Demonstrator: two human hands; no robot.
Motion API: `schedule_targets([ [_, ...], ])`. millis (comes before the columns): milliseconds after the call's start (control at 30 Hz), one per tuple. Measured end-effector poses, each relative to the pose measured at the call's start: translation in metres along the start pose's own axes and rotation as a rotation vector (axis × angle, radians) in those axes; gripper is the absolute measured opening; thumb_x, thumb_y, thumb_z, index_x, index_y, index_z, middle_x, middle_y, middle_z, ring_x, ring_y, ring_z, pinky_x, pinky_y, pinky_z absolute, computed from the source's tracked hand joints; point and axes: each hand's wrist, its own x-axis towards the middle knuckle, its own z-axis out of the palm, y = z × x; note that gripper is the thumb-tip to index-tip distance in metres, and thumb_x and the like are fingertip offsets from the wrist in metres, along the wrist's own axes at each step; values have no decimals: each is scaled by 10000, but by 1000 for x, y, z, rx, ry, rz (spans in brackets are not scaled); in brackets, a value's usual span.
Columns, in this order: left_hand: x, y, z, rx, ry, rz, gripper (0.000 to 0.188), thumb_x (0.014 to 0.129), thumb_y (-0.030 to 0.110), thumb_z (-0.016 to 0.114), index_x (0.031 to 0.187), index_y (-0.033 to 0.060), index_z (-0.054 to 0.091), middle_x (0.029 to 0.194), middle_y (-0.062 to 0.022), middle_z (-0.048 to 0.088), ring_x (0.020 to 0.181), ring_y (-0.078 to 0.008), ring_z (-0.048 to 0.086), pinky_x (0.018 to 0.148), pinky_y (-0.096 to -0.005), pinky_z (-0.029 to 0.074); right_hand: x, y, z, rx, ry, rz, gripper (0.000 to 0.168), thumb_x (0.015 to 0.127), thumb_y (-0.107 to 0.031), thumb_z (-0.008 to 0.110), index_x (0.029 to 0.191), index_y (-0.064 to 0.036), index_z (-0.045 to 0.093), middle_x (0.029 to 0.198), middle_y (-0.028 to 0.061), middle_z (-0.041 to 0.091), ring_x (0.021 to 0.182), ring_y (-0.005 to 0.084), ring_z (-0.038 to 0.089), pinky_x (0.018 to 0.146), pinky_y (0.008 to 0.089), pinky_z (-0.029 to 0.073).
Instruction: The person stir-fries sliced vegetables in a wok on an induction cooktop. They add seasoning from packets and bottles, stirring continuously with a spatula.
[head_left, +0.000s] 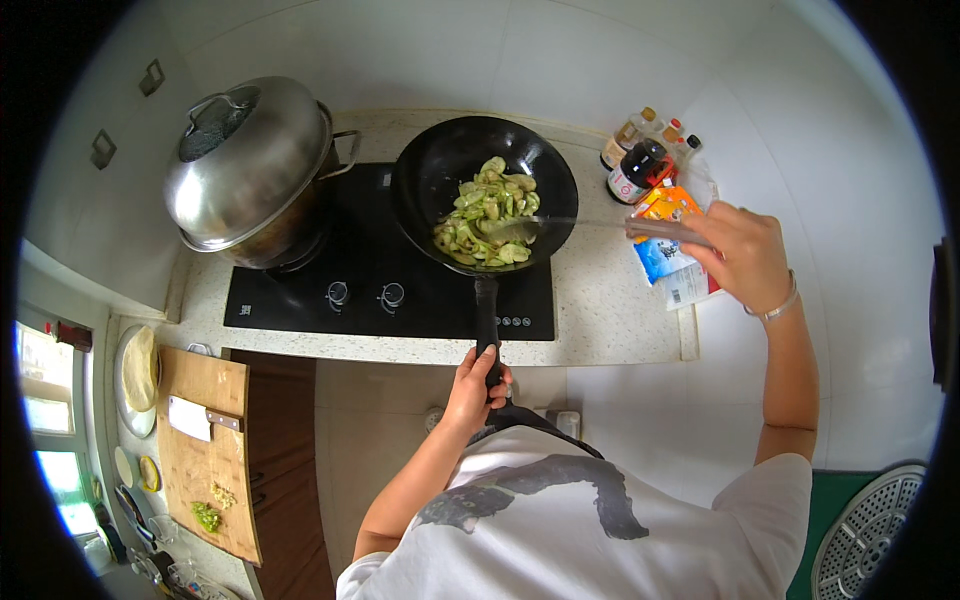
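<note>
My left hand (475, 388) is closed around the black handle of a wok (420, 187) on the stove's right side. Sliced green vegetables (495, 206) lie in the wok. My right hand (739, 255) grips the brownish handle of a metal spatula (574, 221), whose blade rests among the slices. Beyond that hand, at the counter's back right, stand several bottles, one a dark sauce bottle (637, 169). Seasoning packets (660, 255) lie in front of them, partly under the spatula's handle.
A large steel pot with a domed lid (251, 165) stands on the left of the black cooktop (300, 300). At lower left, a wooden cutting board (199, 465) holds a cleaver (190, 418) and chopped greens (205, 516). A perforated metal steamer plate (870, 532) is at lower right.
</note>
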Motion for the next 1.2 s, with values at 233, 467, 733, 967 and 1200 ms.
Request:
schedule_targets([
  [233, 1, 0, -1, 25, -8, 0, 261, 901, 316, 446, 1068, 116, 429, 662, -40, 498, 476, -68, 324, 414, -205, 248, 28, -49, 53, -172, 8, -275, 74, 637, -97, 571, 663, -76, 505, 648, 15, 441, 533, 132, 535, 413, 270, 419],
  [467, 0, 2, -2, 8, -8, -10, 247, 906, 304, 440, 1059, 111, 429, 659, -41, 499, 477, -70, 329, 417, -207, 248, 40, -19, 86, -161, 163, -117, 132, 671, -162, 620, 758, -96, 547, 704, 23, 476, 531, 139, 543, 430, 278, 436],
  [733, 2, 1, -1, 12, -33, -19, 246, 906, 302, 439, 1067, 116, 430, 659, -42, 495, 474, -73, 327, 417, -211, 250, 48, -16, 112, -235, 295, -74, 125, 703, -176, 606, 777, -119, 523, 693, 21, 433, 537, 137, 525, 440, 282, 420],
  [967, -2, 4, -5, -22, -34, -15, 164, 900, 283, 458, 961, 135, 421, 658, -48, 495, 473, -75, 342, 396, -212, 254, -15, -62, 111, -137, 179, -40, 228, 694, -114, 557, 916, -66, 566, 710, 7, 448, 516, 118, 492, 428, 254, 393],
  [1200, -1, 0, -2, 268, 162, 94, 306, 893, 254, 465, 1132, 80, 387, 868, -85, 535, 607, -138, 485, 500, -259, 408, -43, -109, 157, -139, 21, 199, 236, 705, -117, 556, 931, -66, 510, 756, 31, 395, 504, 130, 528, 377, 265, 449],
])
